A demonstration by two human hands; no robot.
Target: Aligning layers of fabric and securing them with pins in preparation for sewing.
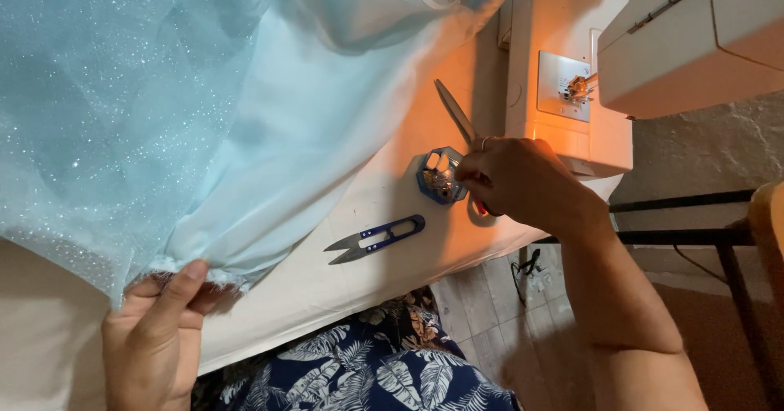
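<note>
- head view: your left hand (pixel 151 341) pinches the raw hem of the pale blue fabric (pixel 269 158), thumb on top and fingers curled under, at the near edge of the table (pixel 327 284).
- your right hand (pixel 518 180) is clenched around the handles of the scissors (pixel 455 110); the blade points away from your fingertips toward the sewing machine (pixel 563 60).
- just left of your right fingers sits a blue pin dish (pixel 441 176), touching or almost touching your knuckles; a nudge as you lift the scissors could tip it and scatter its contents.
- blue thread snips (pixel 377 239) lie loose between your two hands, tips toward your left hand; dragging the fabric over them could snag the glittery tulle (pixel 98 92).
- the hem is held at only one point, so the slippery layers may slide off the table edge onto your lap.
- the open blade lies near the fabric fold; closing it carelessly could nick the cloth.
- labels: none legible; the only plate is a small pale square panel (pixel 562 84) on the machine, beyond your right fingers, under orange light.
</note>
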